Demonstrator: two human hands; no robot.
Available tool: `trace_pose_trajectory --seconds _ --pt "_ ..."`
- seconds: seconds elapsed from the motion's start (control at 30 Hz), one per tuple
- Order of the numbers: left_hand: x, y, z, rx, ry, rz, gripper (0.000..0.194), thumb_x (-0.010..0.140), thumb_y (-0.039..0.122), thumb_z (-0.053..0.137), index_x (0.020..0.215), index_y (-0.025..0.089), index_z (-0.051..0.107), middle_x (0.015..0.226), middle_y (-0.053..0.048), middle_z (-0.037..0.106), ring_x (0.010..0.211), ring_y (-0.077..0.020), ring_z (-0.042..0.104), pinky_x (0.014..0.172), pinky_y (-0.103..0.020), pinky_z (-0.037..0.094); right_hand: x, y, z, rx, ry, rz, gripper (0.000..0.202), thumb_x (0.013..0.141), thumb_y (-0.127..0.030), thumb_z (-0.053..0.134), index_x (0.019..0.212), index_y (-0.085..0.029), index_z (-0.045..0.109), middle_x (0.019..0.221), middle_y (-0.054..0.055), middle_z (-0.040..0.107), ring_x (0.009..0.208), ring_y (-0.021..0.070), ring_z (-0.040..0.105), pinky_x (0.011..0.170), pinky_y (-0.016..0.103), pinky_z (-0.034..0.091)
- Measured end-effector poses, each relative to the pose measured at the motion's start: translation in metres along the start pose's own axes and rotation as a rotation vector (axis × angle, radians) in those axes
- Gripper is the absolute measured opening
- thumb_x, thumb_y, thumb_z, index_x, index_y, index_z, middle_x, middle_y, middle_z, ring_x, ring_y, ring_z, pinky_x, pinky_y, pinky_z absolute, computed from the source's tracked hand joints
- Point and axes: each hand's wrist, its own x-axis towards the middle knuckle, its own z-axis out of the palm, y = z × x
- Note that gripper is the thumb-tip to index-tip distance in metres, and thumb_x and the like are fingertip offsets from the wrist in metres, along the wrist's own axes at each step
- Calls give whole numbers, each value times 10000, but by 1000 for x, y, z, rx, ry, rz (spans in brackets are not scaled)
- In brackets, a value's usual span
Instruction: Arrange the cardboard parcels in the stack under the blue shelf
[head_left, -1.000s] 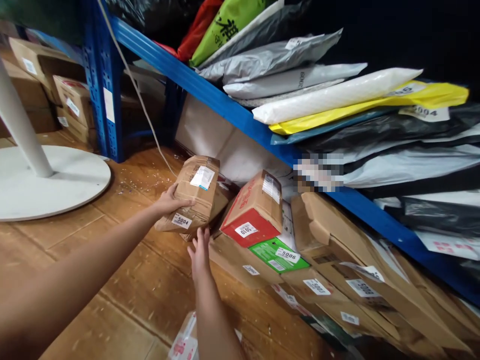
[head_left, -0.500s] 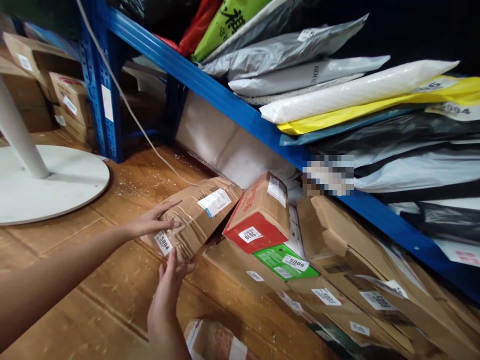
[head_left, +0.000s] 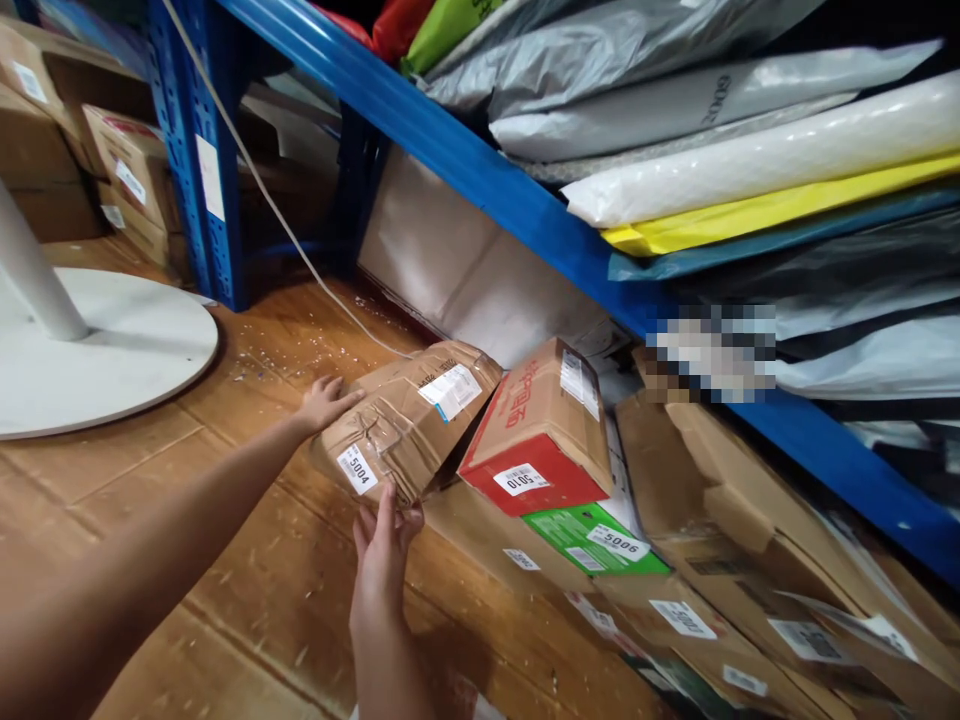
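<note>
A crumpled brown parcel (head_left: 409, 415) with a white "5004" sticker lies tilted on the wooden floor (head_left: 247, 560), its far end leaning on a red and brown box (head_left: 540, 430) marked "5010". My left hand (head_left: 324, 402) presses flat against the parcel's left edge. My right hand (head_left: 382, 540) touches its near lower corner with straight fingers. Neither hand wraps around it.
Flat cardboard boxes (head_left: 697, 520) and a green box (head_left: 592, 535) lie stacked under the blue shelf (head_left: 480, 180). Plastic mailer bags (head_left: 712, 130) fill the shelf above. A white round stand base (head_left: 97, 350) sits at left. A white cable (head_left: 277, 210) runs down to the floor.
The brown parcel went from lifted in my left hand down onto the floor against the red box. Both hands now rest on its edges.
</note>
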Motion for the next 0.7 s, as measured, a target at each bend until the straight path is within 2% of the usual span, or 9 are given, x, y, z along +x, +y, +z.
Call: trace_pose_trajectory --seconds 0.03,0.1,0.17,0.27,0.33,0.4,0.53,0.6,0.7 --pt "6 -1 3 25 6 12 1032 626 729 436 1380 27 374 1512 -225 245 1421 -363 160 1176 -437 114 -4 -4 0 63 14 44 569 855 -589 452 1290 -350 176 1433 124 377 1024 208 648 920 414 498" --pt "13 0 9 59 -6 44 929 635 697 458 1315 65 451 1438 -211 376 1375 -360 278 1158 -428 190 -10 -12 -1 112 -18 86 558 862 -589 430 1310 -351 198 1418 110 407 932 197 677 903 421 500" --pt "16 -1 13 83 -9 67 788 643 710 446 1147 115 561 1275 -192 519 1269 -370 418 1105 -453 295 -12 -19 -4 148 -36 117 580 856 -599 421 1332 -334 223 1357 101 484 846 186 687 864 412 514" --pt "10 -8 22 85 6 83 655 633 723 435 913 148 579 1087 -189 580 1126 -403 518 1026 -539 367 -13 -25 -12 162 17 147 659 797 -635 487 1320 -272 313 1163 87 621 689 162 657 799 389 533" --pt "6 -14 28 37 4 103 670 596 691 478 969 140 550 1146 -209 563 1141 -406 513 1026 -542 374 -15 -26 -15 187 69 181 704 743 -638 554 1298 -255 353 1097 74 641 666 159 647 784 390 537" --pt "3 -19 35 -53 -27 141 769 571 644 511 1139 126 488 1282 -205 518 1214 -360 483 1061 -468 376 -18 -30 -13 286 100 245 720 708 -615 606 1284 -257 365 1091 63 633 737 172 665 797 386 536" --pt "7 -18 40 -216 -133 178 954 564 616 513 1332 71 364 1365 -188 500 1229 -278 505 1043 -343 414 -22 -45 -2 568 59 371 572 722 -550 617 1184 -246 473 1005 30 653 808 146 650 825 323 525" --pt "11 -17 38 -245 -156 164 1008 514 607 576 1335 54 390 1348 -193 521 1209 -297 524 1023 -346 432 -18 -54 6 643 21 378 483 726 -526 611 1114 -250 527 965 23 665 801 145 635 797 313 527" --pt "18 -18 36 -253 -160 123 946 466 542 691 1287 114 498 1250 -143 616 1135 -307 582 982 -354 464 -4 -62 14 619 45 356 456 706 -569 594 1026 -244 573 882 29 656 769 176 614 756 362 539"
